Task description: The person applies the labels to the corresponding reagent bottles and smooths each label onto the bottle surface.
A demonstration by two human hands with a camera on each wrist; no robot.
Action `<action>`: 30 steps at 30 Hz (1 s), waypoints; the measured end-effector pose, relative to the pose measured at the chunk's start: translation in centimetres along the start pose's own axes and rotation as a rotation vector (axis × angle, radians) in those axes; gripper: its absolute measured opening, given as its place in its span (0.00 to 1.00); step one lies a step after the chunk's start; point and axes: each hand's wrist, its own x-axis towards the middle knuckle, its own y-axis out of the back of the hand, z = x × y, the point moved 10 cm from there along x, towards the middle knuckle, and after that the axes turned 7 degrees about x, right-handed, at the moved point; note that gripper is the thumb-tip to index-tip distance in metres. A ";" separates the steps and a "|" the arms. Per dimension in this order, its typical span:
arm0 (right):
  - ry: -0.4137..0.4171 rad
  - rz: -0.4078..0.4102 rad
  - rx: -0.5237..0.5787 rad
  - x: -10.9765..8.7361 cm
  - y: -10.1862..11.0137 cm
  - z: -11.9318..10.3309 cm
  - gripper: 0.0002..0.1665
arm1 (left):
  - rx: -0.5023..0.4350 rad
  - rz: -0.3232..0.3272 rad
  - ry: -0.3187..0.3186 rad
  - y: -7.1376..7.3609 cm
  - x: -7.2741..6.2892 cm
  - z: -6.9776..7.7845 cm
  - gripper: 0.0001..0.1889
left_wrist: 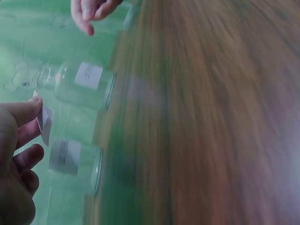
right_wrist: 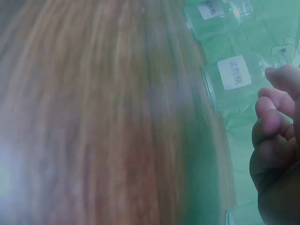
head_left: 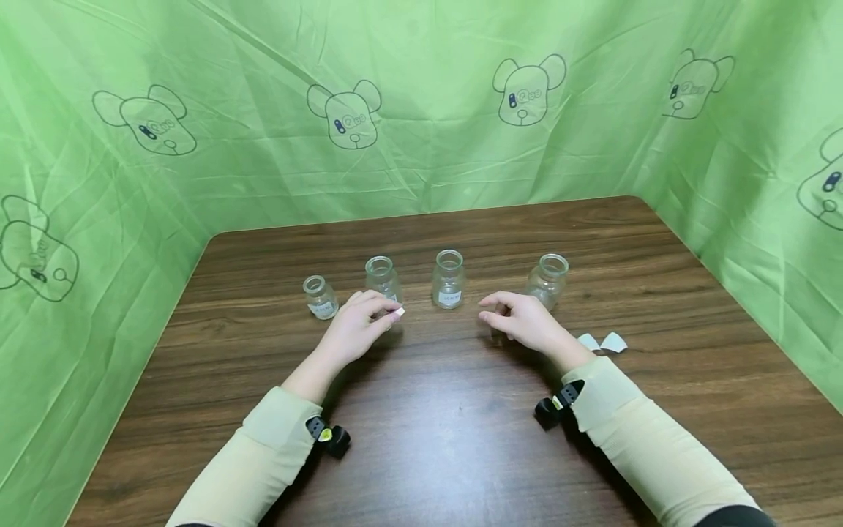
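Observation:
My left hand point(head_left: 358, 323) pinches a small white paper label point(left_wrist: 46, 123) between thumb and fingers. It is held in front of a clear glass jar point(head_left: 380, 271), partly hiding that jar; a label on it shows in the left wrist view. Left of the hand stands a smaller labelled jar point(head_left: 320, 298). A labelled jar point(head_left: 449, 279) stands upright between my hands. My right hand point(head_left: 523, 320) hovers above the table with loosely bent fingers and nothing visible in them. Behind it is another glass jar point(head_left: 548, 278), its lower part covered by the hand.
Two white paper pieces point(head_left: 614, 342) lie beside the right wrist, one partly hidden by it. The brown wooden table point(head_left: 448, 454) reaches a green cloth backdrop point(head_left: 421, 168) printed with cartoon heads. Both cuffs carry a small black camera.

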 end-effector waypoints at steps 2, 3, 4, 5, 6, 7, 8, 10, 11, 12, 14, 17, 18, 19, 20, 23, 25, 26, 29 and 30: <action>-0.002 -0.007 0.003 0.2 -0.2 -0.2 0.17 | -0.004 -0.011 -0.009 -0.5 0.5 0.5 0.10; -0.002 -0.013 0.009 0.3 -0.4 -0.3 0.18 | -0.007 -0.014 -0.017 -0.7 0.7 0.9 0.10; 0.000 -0.016 0.013 0.4 -0.5 -0.5 0.17 | -0.008 -0.016 -0.026 -0.9 0.9 1.2 0.10; 0.002 -0.020 0.018 0.5 -0.7 -0.6 0.17 | -0.011 -0.018 -0.034 -1.1 1.2 1.6 0.10; 0.004 -0.026 0.024 0.6 -0.8 -0.8 0.17 | -0.012 -0.022 -0.043 -1.3 1.4 2.0 0.10; 0.006 -0.029 0.031 0.6 -0.9 -1.0 0.17 | -0.013 -0.023 -0.050 -1.4 1.6 2.3 0.11; 0.007 -0.032 0.038 0.7 -1.1 -1.1 0.17 | -0.017 -0.022 -0.058 -1.6 1.7 2.7 0.11; 0.009 -0.038 0.050 0.8 -1.3 -1.4 0.17 | -0.021 -0.025 -0.063 -1.9 2.1 3.3 0.11; 0.010 -0.041 0.054 0.8 -1.4 -1.5 0.17 | -0.019 -0.025 -0.062 -2.0 2.2 3.5 0.11; 0.012 -0.042 0.058 0.9 -1.4 -1.6 0.17 | -0.020 -0.027 -0.061 -2.2 2.3 3.6 0.11; 0.016 -0.044 0.068 1.0 -1.6 -1.7 0.18 | -0.025 -0.027 -0.060 -2.4 2.6 4.0 0.11; 0.014 -0.042 0.091 1.1 -1.7 -1.9 0.18 | -0.032 -0.022 -0.067 -2.7 3.1 4.5 0.11; 0.011 -0.041 0.103 1.2 -1.7 -2.0 0.18 | -0.036 -0.021 -0.071 -2.8 3.3 4.7 0.11; 0.006 -0.042 0.121 1.3 -1.7 -2.0 0.18 | -0.040 -0.019 -0.074 -2.9 3.4 4.8 0.11; 0.000 -0.044 0.152 1.3 -1.8 -2.0 0.18 | -0.043 -0.015 -0.077 -2.9 3.6 5.0 0.11; -0.024 -0.037 0.277 1.5 -1.7 -2.1 0.18 | -0.040 -0.011 -0.075 -3.1 3.9 5.3 0.11; -0.039 -0.028 0.374 1.6 -1.7 -2.1 0.19 | -0.044 -0.011 -0.075 -3.2 4.0 5.5 0.11; -0.043 -0.022 0.413 1.6 -1.7 -2.1 0.19 | -0.047 -0.012 -0.078 -3.3 4.1 5.7 0.11; -0.043 -0.009 0.476 1.9 -1.7 -2.2 0.16 | -0.054 -0.009 -0.092 -3.5 4.3 6.1 0.11; -0.040 -0.009 0.477 1.8 -1.6 -2.6 0.15 | -0.058 -0.004 -0.097 -3.5 4.3 6.3 0.11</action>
